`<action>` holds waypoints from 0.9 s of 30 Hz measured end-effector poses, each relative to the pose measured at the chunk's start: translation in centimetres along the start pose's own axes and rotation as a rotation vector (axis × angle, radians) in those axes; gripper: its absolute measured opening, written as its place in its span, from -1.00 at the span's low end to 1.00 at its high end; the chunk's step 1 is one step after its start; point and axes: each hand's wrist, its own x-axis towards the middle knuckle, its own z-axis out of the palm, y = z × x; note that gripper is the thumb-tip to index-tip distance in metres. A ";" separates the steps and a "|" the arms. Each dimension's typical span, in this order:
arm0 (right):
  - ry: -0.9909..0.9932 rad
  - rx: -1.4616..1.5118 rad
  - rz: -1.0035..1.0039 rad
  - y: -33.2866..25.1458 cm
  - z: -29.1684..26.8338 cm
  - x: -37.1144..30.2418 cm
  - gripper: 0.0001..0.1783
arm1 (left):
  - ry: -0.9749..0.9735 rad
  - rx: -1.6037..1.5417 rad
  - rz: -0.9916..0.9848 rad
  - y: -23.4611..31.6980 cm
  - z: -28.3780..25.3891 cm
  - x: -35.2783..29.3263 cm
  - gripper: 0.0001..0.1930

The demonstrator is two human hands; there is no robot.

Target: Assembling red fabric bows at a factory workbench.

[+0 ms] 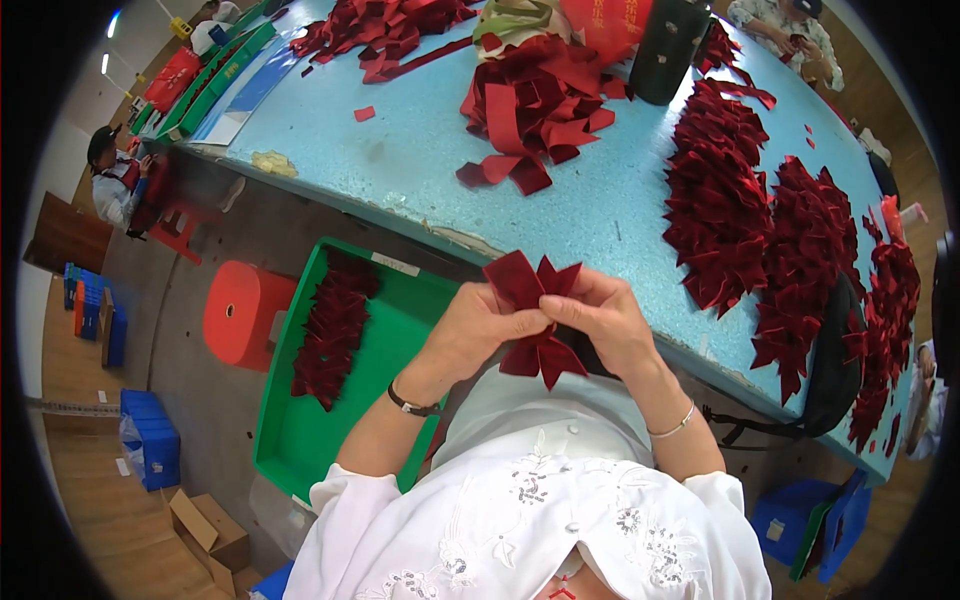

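A dark red velvet ribbon bow (543, 359) with pointed ends is held up over my lap, just off the table's near edge. My left hand (480, 325) pinches it near its middle, the thumb lying across the front. From the other side my right hand (610, 318) also grips the middle, with thumb and fingers closed on it. Both thumb tips meet at the bow's centre, and the fingers behind the fabric are partly hidden. To the left, a green tray (400, 348) holds a row of similar red bows (337, 325).
On the light blue table (400, 170) lie loose red ribbon strips (525, 110) and long rows of bows (715, 195) at right. A dark bottle (668, 52) stands at the back. A red stool (240, 313) is beyond the tray. Other people sit around the table.
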 end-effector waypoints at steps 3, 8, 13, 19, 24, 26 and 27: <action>-0.029 0.030 0.006 0.3 -0.5 0.5 -0.80 | 0.001 -0.021 0.003 0.5 0.0 0.6 -0.74; -0.008 -0.003 0.018 0.2 -0.6 0.4 -0.77 | 0.115 -0.103 0.107 0.7 1.1 1.0 -0.71; -0.087 -0.012 0.051 -0.2 -0.3 -0.2 -0.72 | 0.159 0.020 0.074 0.3 0.6 1.5 -0.72; -0.026 0.020 -0.030 -0.1 -1.4 0.0 -0.66 | 0.155 -0.046 0.048 0.8 1.0 1.5 -0.74; 0.008 0.133 -0.050 -0.3 -2.1 -0.4 -0.64 | 0.037 0.054 0.021 0.1 0.5 0.7 -0.75; 0.017 0.116 -0.032 -0.2 -2.3 -0.6 -0.64 | 0.049 0.089 0.036 0.0 0.8 0.9 -0.76; 0.021 0.118 -0.038 -0.2 -2.4 -0.7 -0.64 | 0.077 0.111 0.048 -0.1 1.0 0.9 -0.76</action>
